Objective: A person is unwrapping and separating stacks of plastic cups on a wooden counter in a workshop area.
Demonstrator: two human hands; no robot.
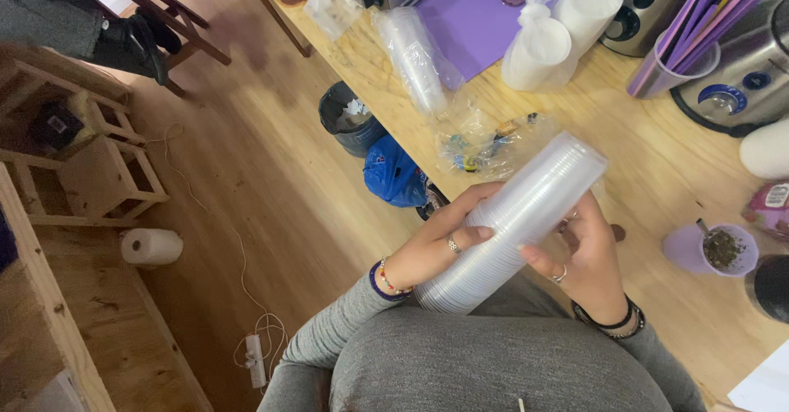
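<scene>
She has a long stack of clear plastic lids (pixel 514 219) gripped between both hands, held just off the near edge of the wooden surface (pixel 657 174) and above her lap. The stack's long axis runs on a slant, its far end up and to her right over the surface, its near end down toward her body. Her left hand (pixel 440 243) wraps the lower-middle part from the left, fingers curled over the top and closed around it. Her right hand (pixel 588 256) cups the stack from the right side, thumb pressed against it, fingers curled behind; it is closed on the stack too. Both hands sit about equally close, one on either flank.

On the surface beyond, a tall cup (pixel 670 63) holds a bunch of purple straws. A small lilac cup (pixel 711 249) to her right holds dark dried bits with a spoon handle sticking out. Sleeves of clear cups (pixel 415 55) lie in plastic wrap farther up. On the floor stands a dark bin (pixel 349 116) with crumpled paper in it, and a blue bag (pixel 393 174) sits just beside it.
</scene>
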